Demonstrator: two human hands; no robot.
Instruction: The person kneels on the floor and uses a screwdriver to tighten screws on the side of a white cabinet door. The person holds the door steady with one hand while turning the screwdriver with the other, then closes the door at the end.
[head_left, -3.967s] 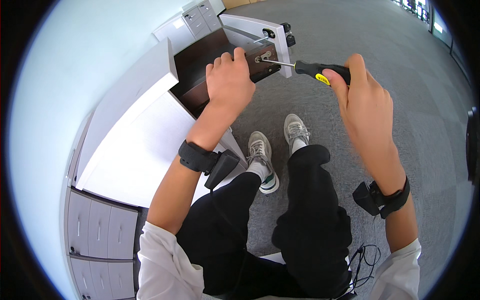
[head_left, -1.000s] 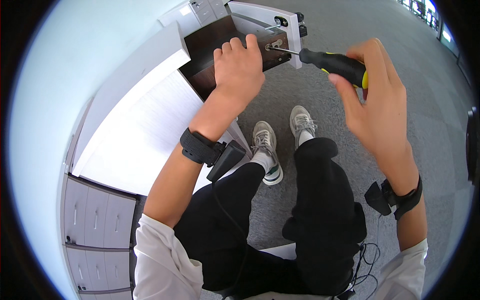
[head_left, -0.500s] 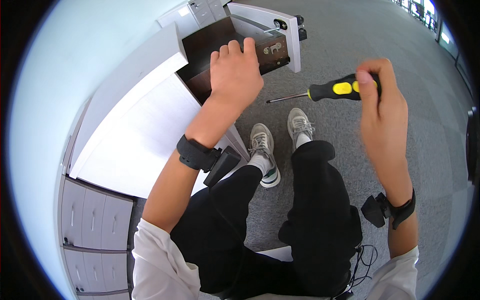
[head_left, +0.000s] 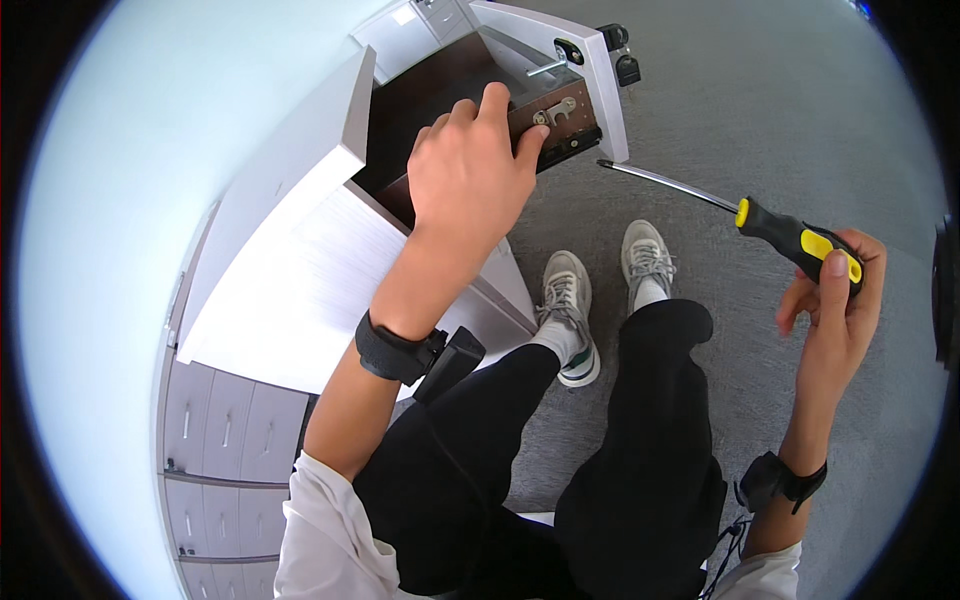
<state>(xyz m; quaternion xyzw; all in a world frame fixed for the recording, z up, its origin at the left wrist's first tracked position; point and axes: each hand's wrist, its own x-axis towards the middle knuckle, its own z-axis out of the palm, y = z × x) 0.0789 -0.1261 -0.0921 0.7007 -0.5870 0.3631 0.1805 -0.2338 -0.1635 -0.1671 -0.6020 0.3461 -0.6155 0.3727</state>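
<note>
Drawn back from the lock since half a second ago: black-and-yellow-handled screwdriver with a long steel shaft [head_left: 770,224], now well to the right of the cabinet, tip pointing up-left toward the door edge but clear of it. Right hand [head_left: 835,320] lower and further right than before, grip clamped on the screwdriver handle, thumb lying along the yellow part, other fingers curled behind it. Left hand [head_left: 468,175] unchanged in place, grip closed over the dark brown cabinet door edge with the metal lock plate [head_left: 556,112], fingertips hooked over the top, thumb touching the face beside the plate. White open door panel [head_left: 598,70] just right of the lock plate, a small silver handle on it. Dark interior of the white cabinet [head_left: 330,150] behind the left hand. White wood-grain tabletop [head_left: 290,290] below and left of that hand, under the forearm. Black wristband with a small black box [head_left: 415,355] on the left wrist; a like black band [head_left: 785,480] on the right. Below, black trousers [head_left: 640,470] and two grey-white sneakers [head_left: 570,310] on grey carpet floor [head_left: 760,120]. Grey drawer fronts [head_left: 215,440] at lower left.
</note>
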